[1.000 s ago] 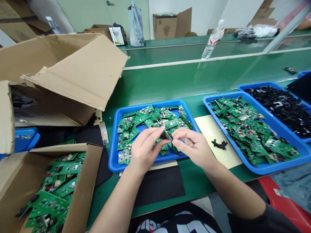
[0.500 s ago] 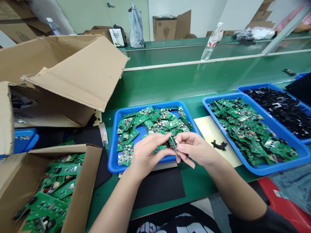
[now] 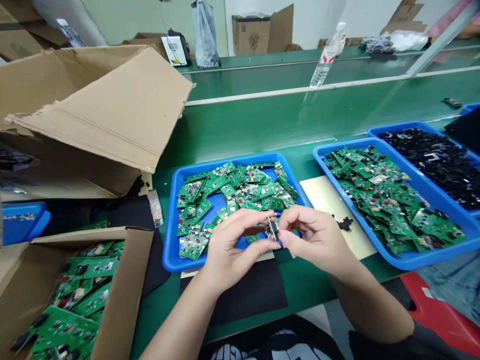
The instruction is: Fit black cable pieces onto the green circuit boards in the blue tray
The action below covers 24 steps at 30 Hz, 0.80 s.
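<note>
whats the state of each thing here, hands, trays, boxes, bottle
left hand: closed on the small circuit board, held over the near edge of the middle tray
right hand: pinching the same board
middle tray: part full of green boards
right tray: heaped with green boards
far tray: full of black parts
near carton: open, boards inside
big carton: flaps open
water bottle: upright, capped

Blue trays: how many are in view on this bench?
4, perhaps more: center tray under the hands, boards tray right, black-parts tray behind it, one at far left, partly hidden. Blue corner far right unclear.
</note>
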Motion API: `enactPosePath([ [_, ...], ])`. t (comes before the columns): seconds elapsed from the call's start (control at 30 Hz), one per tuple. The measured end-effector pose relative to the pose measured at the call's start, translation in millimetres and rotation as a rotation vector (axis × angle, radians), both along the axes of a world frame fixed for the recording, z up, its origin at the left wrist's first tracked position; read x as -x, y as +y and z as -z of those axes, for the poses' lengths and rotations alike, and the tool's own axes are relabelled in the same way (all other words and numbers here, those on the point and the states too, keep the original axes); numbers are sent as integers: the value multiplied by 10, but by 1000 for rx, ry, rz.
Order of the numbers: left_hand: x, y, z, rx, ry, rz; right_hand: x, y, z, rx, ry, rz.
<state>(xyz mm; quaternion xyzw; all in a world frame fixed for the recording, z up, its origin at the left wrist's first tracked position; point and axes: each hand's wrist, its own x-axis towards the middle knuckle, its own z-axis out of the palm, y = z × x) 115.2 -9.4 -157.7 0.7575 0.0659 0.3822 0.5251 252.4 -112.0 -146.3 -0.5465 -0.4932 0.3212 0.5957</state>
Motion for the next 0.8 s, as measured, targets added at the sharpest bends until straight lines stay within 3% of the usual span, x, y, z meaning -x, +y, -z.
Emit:
enactPosePath([
  [0.33,-2,13,61,-80,60,-18,69,33,43,-225,-420,308],
  [0.5,-6,-5,75,62,41,47,50,40,63,-250,-443,325],
  [0.67,-3,-18,61,250,47,116,12,52,72,-236,-333,340],
  [0.8,-22,-1,53,403,70,157,-31,59,50,-273,-435,291],
])
